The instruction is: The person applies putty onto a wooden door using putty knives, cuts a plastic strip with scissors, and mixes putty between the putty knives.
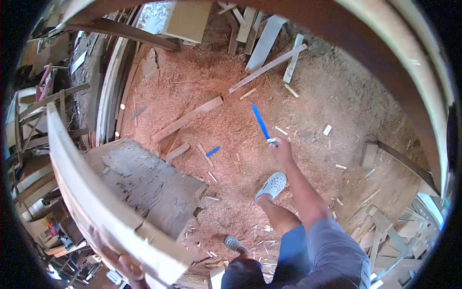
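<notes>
My right hand (280, 150) is closed around the near end of a long, flat blue strip (260, 121), held out over the ground. Something small and whitish shows at the grip; I cannot make out what it is. At the lower left, my left hand (126, 266) rests against a long pale wooden plank (103, 196), its fingers curled at the plank's lower edge. Part of this hand is blurred. The plank slants from the upper left down towards my body and looks bent through the lens.
Sawdust and wood scraps cover the ground (231, 188). A rough grey slab (144, 180) lies beside the plank. Ahead are a reddish timber (188, 118), a thin batten (268, 68) and a pale board (266, 42). A short blue piece (213, 151) lies near my feet.
</notes>
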### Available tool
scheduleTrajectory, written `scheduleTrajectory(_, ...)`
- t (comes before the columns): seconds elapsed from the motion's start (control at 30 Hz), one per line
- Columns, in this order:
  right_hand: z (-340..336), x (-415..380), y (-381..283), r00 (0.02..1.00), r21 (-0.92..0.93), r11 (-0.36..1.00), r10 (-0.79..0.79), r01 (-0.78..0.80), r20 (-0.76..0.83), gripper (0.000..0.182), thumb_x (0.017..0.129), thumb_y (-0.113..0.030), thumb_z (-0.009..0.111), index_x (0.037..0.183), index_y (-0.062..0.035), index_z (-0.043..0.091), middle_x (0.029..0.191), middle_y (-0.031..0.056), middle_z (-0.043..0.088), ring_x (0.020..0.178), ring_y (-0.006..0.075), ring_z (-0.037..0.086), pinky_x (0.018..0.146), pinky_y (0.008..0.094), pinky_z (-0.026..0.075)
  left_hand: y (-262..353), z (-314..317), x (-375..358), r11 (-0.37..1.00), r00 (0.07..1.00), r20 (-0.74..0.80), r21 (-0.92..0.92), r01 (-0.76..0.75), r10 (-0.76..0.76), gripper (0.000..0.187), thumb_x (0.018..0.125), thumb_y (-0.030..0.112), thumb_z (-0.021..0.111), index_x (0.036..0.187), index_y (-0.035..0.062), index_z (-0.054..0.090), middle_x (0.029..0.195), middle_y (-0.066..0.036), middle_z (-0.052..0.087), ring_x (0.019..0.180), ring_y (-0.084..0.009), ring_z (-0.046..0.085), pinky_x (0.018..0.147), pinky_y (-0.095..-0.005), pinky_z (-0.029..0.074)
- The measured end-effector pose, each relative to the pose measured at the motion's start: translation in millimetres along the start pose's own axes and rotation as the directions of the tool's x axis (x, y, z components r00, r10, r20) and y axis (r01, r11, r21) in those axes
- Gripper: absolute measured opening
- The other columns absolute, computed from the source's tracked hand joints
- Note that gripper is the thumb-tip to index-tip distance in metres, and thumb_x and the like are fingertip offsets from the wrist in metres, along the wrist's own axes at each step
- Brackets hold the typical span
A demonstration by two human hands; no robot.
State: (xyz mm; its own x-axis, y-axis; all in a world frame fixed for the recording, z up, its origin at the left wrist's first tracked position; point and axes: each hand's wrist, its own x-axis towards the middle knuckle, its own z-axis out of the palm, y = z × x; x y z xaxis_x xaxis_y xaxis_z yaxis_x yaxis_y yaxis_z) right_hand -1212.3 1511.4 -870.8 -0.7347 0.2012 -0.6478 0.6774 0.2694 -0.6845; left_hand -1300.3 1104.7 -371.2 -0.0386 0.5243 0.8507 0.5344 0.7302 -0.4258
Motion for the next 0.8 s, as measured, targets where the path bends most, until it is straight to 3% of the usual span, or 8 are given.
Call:
scheduleTrajectory(0.03,-7.3,-27.9,-21.7,1.0,0.121,0.992,-0.025,0.024,0.004,0.026,0.09,-0.006,0.072,0.115,-0.0055,0.07,0.097,0.0111,0.072,0.089,0.0181,0.068,0.082,0.0343,0.054,11.9,-51.1,-11.5,0.89,0.762,0.512,0.008,0.457,-0.396,0.072,0.101,0.053,0.036,0.15,-0.0006,0.038,0.14,-0.019,0.034,0.127,-0.0324,0.028,0.102,-0.0499,0.022)
scheduleTrajectory(0.07,-13.4,-56.6,-44.1,0.999,0.241,0.969,-0.054,0.05,0.007,0.027,0.09,-0.006,0.074,0.116,-0.0053,0.069,0.097,0.0089,0.071,0.089,0.0153,0.066,0.081,0.0321,0.053,17.7,-81.2,-19.3,0.61,0.169,0.828,0.24,0.755,-0.535,0.086,0.099,0.062,0.03,0.158,-0.0003,0.029,0.165,-0.025,0.026,0.154,-0.0415,0.021,0.124,-0.0613,0.017)
scheduleTrajectory(0.37,-72.7,-339.4,-256.5,0.978,0.546,0.825,-0.204,0.144,0.05,0.044,0.089,-0.004,0.079,0.127,-0.0075,0.056,0.097,-0.0007,0.059,0.087,0.0079,0.056,0.079,0.0263,0.051,4.8,-98.6,3.6,0.66,0.263,0.818,0.179,0.73,-0.512,0.065,0.089,0.025,0.062,0.144,-0.0051,0.045,0.158,-0.026,0.039,0.152,-0.0432,0.027,0.125,-0.0582,0.014)
scheduleTrajectory(0.5,-67.0,-450.8,-307.9,0.932,0.495,0.821,-0.358,0.285,0.058,0.044,0.089,-0.004,0.078,0.126,-0.0078,0.054,0.1,0.0015,0.06,0.09,0.0081,0.058,0.081,0.0264,0.051,22.9,-117.0,46.9,0.668,0.569,0.697,-0.172,0.724,-0.437,0.019,0.079,0.011,0.071,0.097,0.0047,0.069,0.101,-0.014,0.071,0.1,-0.0344,0.066,0.096,-0.0477,0.047)
scheduleTrajectory(0.57,-59.0,-502.7,-333.0,0.914,0.484,0.815,-0.4,0.318,0.071,0.042,0.09,-0.003,0.077,0.124,-0.0077,0.053,0.101,0.0027,0.06,0.09,0.0081,0.059,0.082,0.0262,0.051,52.7,-147.3,76.8,0.397,0.467,0.748,-0.293,0.87,-0.472,0.024,0.083,0.013,0.077,0.105,0.0048,0.071,0.1,-0.012,0.073,0.094,-0.0295,0.07,0.086,-0.042,0.054)
scheduleTrajectory(0.63,-42.2,-553.0,-346.5,0.887,0.476,0.811,-0.445,0.341,0.123,0.041,0.09,-0.003,0.076,0.124,-0.0072,0.053,0.104,0.0035,0.061,0.093,0.0089,0.059,0.084,0.0264,0.051,68.2,-191.6,140.7,-0.154,0.148,0.853,-0.257,0.954,-0.501,0.029,0.09,0.014,0.076,0.115,0.0012,0.069,0.105,-0.009,0.074,0.099,-0.022,0.071,0.088,-0.0364,0.056)
scheduleTrajectory(0.73,-8.3,-629.2,-373.4,0.844,0.484,0.805,-0.49,0.343,0.218,0.039,0.091,-0.003,0.075,0.124,-0.006,0.054,0.108,0.005,0.064,0.098,0.0107,0.062,0.087,0.0284,0.052,56.5,-261.8,177.1,-0.757,-0.109,0.926,-0.224,0.614,-0.362,0.03,0.098,0.012,0.071,0.122,-0.0039,0.066,0.11,-0.01,0.074,0.104,-0.0169,0.07,0.092,-0.0324,0.057)
scheduleTrajectory(0.8,21.6,-668.6,-366.8,0.827,0.384,0.841,-0.495,0.381,0.265,0.037,0.091,-0.004,0.075,0.123,-0.0056,0.055,0.11,0.0048,0.065,0.101,0.0112,0.063,0.089,0.0293,0.053,29.8,-312.3,180.4,-0.796,-0.2,0.913,-0.183,0.577,-0.355,0.026,0.099,0.007,0.067,0.121,-0.0074,0.065,0.112,-0.013,0.074,0.102,-0.0178,0.072,0.091,-0.0303,0.058)
